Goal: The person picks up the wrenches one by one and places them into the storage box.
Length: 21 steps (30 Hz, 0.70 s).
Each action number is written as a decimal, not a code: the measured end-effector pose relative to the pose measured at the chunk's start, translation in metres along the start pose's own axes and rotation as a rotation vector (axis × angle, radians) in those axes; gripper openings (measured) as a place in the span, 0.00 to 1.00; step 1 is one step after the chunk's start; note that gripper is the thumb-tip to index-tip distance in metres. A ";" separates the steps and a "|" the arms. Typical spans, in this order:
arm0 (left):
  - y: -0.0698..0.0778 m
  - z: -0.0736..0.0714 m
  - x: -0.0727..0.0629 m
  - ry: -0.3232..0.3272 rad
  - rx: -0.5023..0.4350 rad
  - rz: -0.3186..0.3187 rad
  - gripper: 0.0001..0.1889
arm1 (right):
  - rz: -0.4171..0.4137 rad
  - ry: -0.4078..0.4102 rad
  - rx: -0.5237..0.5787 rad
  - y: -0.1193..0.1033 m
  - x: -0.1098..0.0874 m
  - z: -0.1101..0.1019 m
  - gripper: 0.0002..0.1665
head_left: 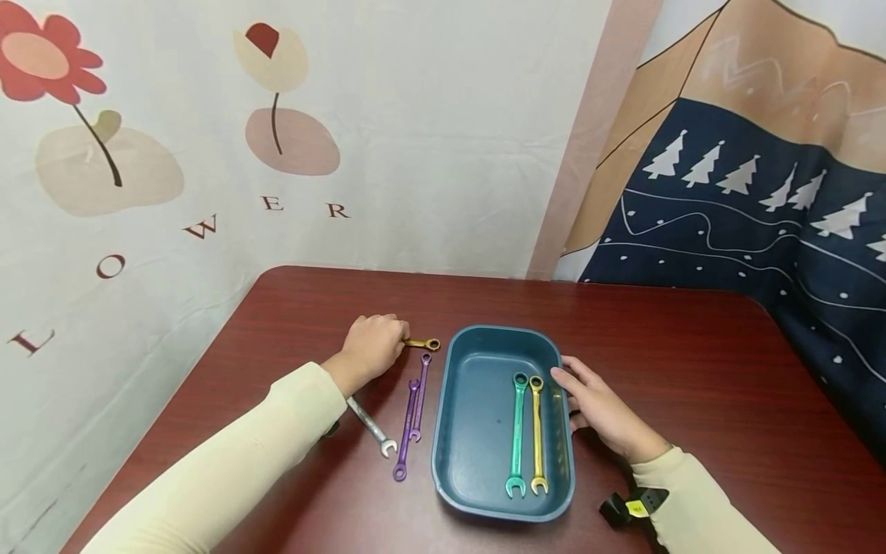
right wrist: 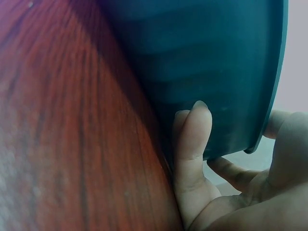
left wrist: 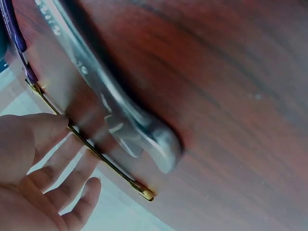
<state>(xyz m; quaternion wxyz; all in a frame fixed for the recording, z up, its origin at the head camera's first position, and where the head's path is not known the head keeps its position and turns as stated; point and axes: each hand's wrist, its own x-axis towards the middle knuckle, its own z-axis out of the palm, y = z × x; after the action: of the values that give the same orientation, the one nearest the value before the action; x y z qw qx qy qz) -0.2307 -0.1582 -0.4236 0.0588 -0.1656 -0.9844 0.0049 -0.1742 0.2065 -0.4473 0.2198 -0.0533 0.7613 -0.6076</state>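
My left hand (head_left: 376, 344) pinches a dark gold wrench (head_left: 431, 345) beyond the purple ones; in the left wrist view the thumb and fingertips meet the wrench (left wrist: 103, 159) along its shaft. My right hand (head_left: 597, 400) grips the right side of a blue plastic tray (head_left: 462, 504), thumb over the rim and fingers against the outer wall (right wrist: 211, 62). Inside the tray lie a green wrench (head_left: 517, 438) and a yellow-gold wrench (head_left: 537, 438), side by side, open ends toward me.
Left of the tray two purple wrenches (head_left: 406, 431) lie partly overlapping. A silver wrench (head_left: 370, 425) lies beside them, its far end hidden under my left forearm. All rest on a dark red wooden table (head_left: 678, 346), with patterned curtains (head_left: 443, 138) behind.
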 end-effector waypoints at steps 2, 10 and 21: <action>0.000 -0.001 0.000 0.000 0.010 0.004 0.02 | 0.001 0.001 0.000 0.000 0.000 0.000 0.34; -0.001 0.000 -0.002 0.035 0.042 0.019 0.06 | -0.007 -0.014 0.002 -0.006 -0.001 0.000 0.35; 0.000 -0.003 -0.003 0.013 0.035 -0.002 0.07 | -0.005 -0.008 0.004 -0.006 -0.002 0.000 0.36</action>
<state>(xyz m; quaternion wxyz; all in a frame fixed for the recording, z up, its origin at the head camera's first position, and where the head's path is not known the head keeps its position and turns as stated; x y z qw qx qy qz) -0.2276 -0.1596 -0.4211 0.0680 -0.1637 -0.9839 0.0210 -0.1733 0.2055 -0.4407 0.2216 -0.0571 0.7589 -0.6096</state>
